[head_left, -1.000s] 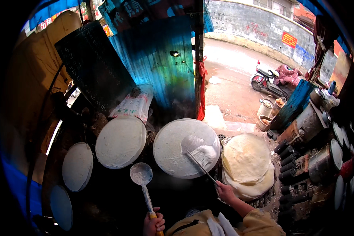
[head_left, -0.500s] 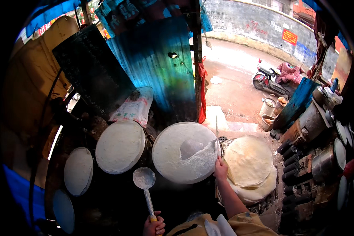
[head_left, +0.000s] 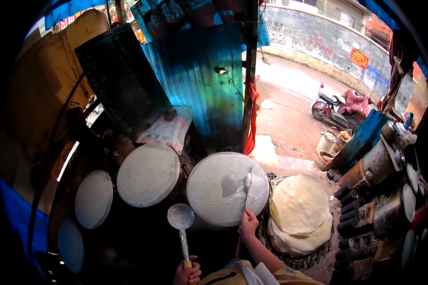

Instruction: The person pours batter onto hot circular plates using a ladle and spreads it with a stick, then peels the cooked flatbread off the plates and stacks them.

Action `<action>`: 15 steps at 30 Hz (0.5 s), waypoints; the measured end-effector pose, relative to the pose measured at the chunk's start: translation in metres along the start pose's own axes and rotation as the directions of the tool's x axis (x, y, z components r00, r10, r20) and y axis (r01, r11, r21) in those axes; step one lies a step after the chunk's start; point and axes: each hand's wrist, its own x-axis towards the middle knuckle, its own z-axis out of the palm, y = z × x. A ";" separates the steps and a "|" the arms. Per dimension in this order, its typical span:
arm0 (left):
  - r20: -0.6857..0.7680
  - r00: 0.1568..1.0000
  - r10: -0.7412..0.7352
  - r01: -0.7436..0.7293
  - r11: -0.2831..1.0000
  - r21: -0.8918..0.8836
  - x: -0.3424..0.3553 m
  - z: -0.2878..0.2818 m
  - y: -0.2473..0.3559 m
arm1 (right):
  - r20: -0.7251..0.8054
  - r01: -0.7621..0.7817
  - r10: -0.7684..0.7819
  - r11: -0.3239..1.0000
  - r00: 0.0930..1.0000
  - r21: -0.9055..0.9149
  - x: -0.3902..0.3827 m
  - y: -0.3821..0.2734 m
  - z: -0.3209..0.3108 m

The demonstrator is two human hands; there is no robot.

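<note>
Scraper (head_left: 248,189) shifted left; right fingers (head_left: 247,221), part-hidden, seemingly grip it.

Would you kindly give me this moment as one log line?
left hand: grips ladle; right hand: grips thin blade across pale batter; right of batter: stacked round sheets

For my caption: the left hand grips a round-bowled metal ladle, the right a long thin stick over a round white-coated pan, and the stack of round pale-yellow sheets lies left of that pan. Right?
No: the stack of round pale-yellow sheets lies right of the pan, in the head view. The rest holds.
</note>
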 end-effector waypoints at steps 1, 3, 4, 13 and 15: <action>-0.024 1.000 0.005 -0.006 1.000 -0.004 -0.001 0.003 -0.001 | 0.066 -0.054 0.054 0.998 0.996 0.011 0.014 -0.014 0.007; -0.042 0.999 0.010 -0.009 1.000 0.009 -0.004 0.007 0.001 | 0.187 -0.161 0.152 0.987 0.970 0.029 0.052 -0.039 0.005; -0.053 0.999 0.013 -0.012 1.000 0.016 -0.006 0.007 0.002 | 0.170 -0.121 0.116 0.992 0.979 0.020 0.067 -0.043 -0.005; -0.058 0.993 0.106 -0.106 0.994 -0.003 -0.012 -0.005 0.000 | 0.343 -0.240 0.255 0.967 0.904 -0.084 -0.005 -0.028 -0.033; -0.174 0.984 0.024 -0.012 0.998 0.067 -0.011 0.017 0.013 | 0.365 -0.136 0.172 0.983 0.915 -0.123 0.026 -0.031 -0.050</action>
